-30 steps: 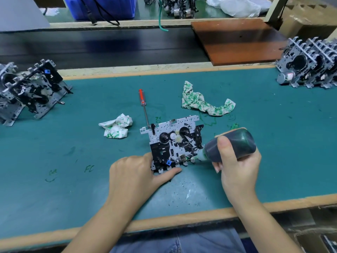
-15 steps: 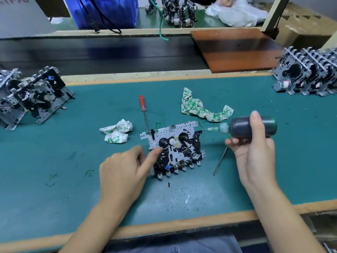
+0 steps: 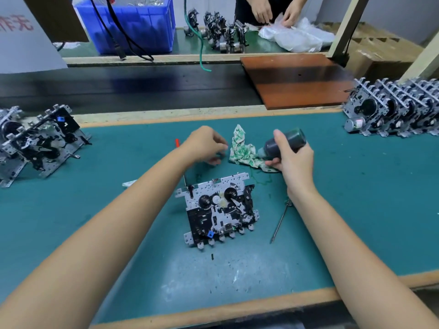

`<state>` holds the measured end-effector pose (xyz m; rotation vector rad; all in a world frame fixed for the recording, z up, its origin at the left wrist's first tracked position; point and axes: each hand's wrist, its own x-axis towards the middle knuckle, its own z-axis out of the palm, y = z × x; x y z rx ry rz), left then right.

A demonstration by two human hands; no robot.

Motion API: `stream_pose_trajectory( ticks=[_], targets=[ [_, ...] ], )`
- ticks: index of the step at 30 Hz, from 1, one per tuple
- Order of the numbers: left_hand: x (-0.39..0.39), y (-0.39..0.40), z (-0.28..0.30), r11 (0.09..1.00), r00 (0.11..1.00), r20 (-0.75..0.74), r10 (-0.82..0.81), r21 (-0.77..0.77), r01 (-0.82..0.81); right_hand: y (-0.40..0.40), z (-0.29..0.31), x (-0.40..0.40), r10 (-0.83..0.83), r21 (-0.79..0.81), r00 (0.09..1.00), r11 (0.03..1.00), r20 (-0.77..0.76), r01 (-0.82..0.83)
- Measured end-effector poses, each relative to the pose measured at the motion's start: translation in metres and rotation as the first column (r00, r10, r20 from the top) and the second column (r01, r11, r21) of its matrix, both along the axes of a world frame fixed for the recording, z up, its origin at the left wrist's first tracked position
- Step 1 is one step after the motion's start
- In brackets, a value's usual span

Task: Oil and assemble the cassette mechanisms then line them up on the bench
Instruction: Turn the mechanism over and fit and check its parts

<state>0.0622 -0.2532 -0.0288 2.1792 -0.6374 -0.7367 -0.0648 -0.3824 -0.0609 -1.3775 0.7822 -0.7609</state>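
A cassette mechanism (image 3: 218, 210) lies flat on the green bench mat (image 3: 368, 210), untouched by either hand. Beyond it my right hand (image 3: 293, 160) grips a dark oil bottle (image 3: 288, 141), tilted with its nozzle down against a green-printed white rag (image 3: 244, 151). My left hand (image 3: 204, 144) hovers just left of that rag with fingers loosely curled and nothing in them. Rows of other mechanisms stand at the left edge (image 3: 40, 141) and at the far right (image 3: 392, 112).
A red-handled screwdriver (image 3: 177, 142) is mostly hidden under my left arm. A thin metal tool (image 3: 281, 222) lies right of the mechanism. A brown board (image 3: 294, 79), a blue crate (image 3: 137, 24) and another person's hands (image 3: 273, 10) on a plastic bag are at the back.
My right hand lifted the oil bottle off the mechanism and carried it back to the rag. My left hand let go of the mechanism and reached forward beside the rag.
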Motion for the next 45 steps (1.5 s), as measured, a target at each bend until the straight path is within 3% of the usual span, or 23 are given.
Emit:
stream_pose_trajectory(
  ticks=[2,6,12,17,22,26,28,31,33,35,40,45],
  targets=[
    [0.005,-0.005,-0.005,0.994,0.993,-0.118,-0.013,-0.11,0.0,0.001,-0.003,0.001,0.001,-0.046,1.0,0.999,0.0,-0.001],
    [0.007,-0.012,-0.005,0.978,0.992,-0.02,-0.123,-0.173,0.118,0.002,-0.004,0.001,-0.016,-0.05,1.0,0.999,0.015,0.017],
    [-0.004,-0.03,0.001,0.965,0.927,0.271,-0.26,0.063,0.253,0.001,-0.003,0.002,-0.024,0.002,1.0,1.0,-0.001,0.024],
    [-0.01,-0.037,-0.003,0.947,0.835,0.451,-0.315,0.209,0.244,0.0,0.0,0.0,-0.087,0.12,0.995,0.989,0.05,0.081],
    [-0.012,-0.032,-0.005,0.954,0.828,0.478,-0.292,0.207,0.217,-0.008,0.007,-0.014,-0.2,0.233,0.979,0.954,0.035,0.187],
    [-0.005,-0.017,0.006,0.926,0.865,0.339,-0.369,0.212,0.312,-0.008,0.014,-0.022,-0.204,0.287,0.969,0.945,0.143,0.157],
    [-0.004,-0.001,0.011,0.937,0.905,0.25,-0.345,0.154,0.314,-0.003,0.017,-0.022,-0.13,0.296,0.97,0.953,0.208,0.064],
    [-0.015,0.033,0.008,0.986,0.978,0.193,-0.082,-0.126,0.108,0.003,0.018,-0.02,0.011,0.276,0.969,0.958,0.248,-0.082],
    [-0.03,0.058,0.0,0.944,0.984,0.135,0.118,-0.324,-0.068,0.006,0.017,-0.019,0.074,0.251,0.972,0.959,0.224,-0.131],
    [-0.048,0.076,-0.006,0.896,0.978,0.094,0.186,-0.425,-0.13,0.007,0.015,-0.017,0.128,0.215,0.977,0.963,0.171,-0.164],
    [-0.076,0.084,-0.025,0.892,0.967,0.165,0.192,-0.44,-0.102,0.015,0.008,-0.015,0.251,0.024,0.966,0.967,0.064,-0.253],
    [-0.079,0.083,-0.033,0.848,0.962,0.118,0.245,-0.508,-0.154,0.02,0.003,-0.015,0.363,-0.198,0.932,0.912,-0.015,-0.359]
  ],
)
